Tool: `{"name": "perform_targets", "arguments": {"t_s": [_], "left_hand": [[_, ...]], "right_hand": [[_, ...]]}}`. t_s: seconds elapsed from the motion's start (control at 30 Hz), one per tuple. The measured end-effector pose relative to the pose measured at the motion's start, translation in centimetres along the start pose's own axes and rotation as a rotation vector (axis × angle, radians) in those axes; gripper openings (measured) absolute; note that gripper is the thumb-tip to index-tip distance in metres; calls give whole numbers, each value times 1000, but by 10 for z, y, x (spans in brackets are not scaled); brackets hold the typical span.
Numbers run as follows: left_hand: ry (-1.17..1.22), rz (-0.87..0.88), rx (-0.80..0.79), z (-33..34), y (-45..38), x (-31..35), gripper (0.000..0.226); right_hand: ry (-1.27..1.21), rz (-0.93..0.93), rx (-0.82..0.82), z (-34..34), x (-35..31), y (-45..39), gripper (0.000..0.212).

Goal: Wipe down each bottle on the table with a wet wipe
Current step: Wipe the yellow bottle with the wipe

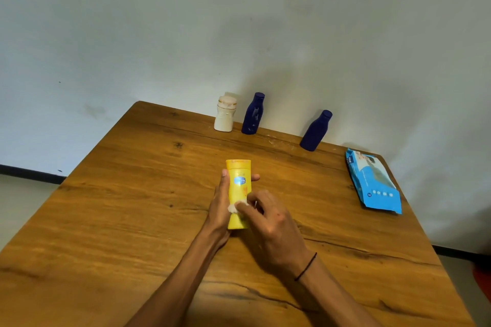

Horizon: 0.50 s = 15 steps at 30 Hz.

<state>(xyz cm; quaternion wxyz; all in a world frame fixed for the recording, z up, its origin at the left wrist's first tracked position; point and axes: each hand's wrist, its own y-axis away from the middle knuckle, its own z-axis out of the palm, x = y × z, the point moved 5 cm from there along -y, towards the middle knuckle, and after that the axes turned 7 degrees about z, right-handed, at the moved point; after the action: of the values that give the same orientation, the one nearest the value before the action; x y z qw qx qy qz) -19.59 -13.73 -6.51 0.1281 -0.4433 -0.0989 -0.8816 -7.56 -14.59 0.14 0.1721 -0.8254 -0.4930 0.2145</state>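
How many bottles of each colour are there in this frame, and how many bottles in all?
Yellow bottle: 1, held in the left hand while the right hand presses a wet wipe on it.
Dark blue bottles: 2, one beside the white bottle, one further right.
White bottle: 1.
Total: 4 bottles.

We saw soft, fairly dim indoor light. Above the wooden table [132,220], a broad faint shadow lay on the wall [159,34]. The wide lens bent the table's edges and tilted the bottles at its far edge. The right hand [268,223] looked slightly blurred; we found no glare.
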Motion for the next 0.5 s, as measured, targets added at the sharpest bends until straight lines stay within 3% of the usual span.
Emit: {"name": "perform_targets", "arguments": {"t_s": [0.13,0.27,0.37,0.5], "left_hand": [[-107,-36,140,0,3,-3,69],[-151,11,169,1,3,2,66],[-164,21,205,-1,2,3,65],[-159,60,179,-6,-2,7,66]], "right_hand": [[-55,156,103,-10,21,-35,32],[-197,274,124,-11,37,-52,20],[-261,247,120,-11,37,-47,17],[-309,97,-8,-11,20,-21,19]]}}
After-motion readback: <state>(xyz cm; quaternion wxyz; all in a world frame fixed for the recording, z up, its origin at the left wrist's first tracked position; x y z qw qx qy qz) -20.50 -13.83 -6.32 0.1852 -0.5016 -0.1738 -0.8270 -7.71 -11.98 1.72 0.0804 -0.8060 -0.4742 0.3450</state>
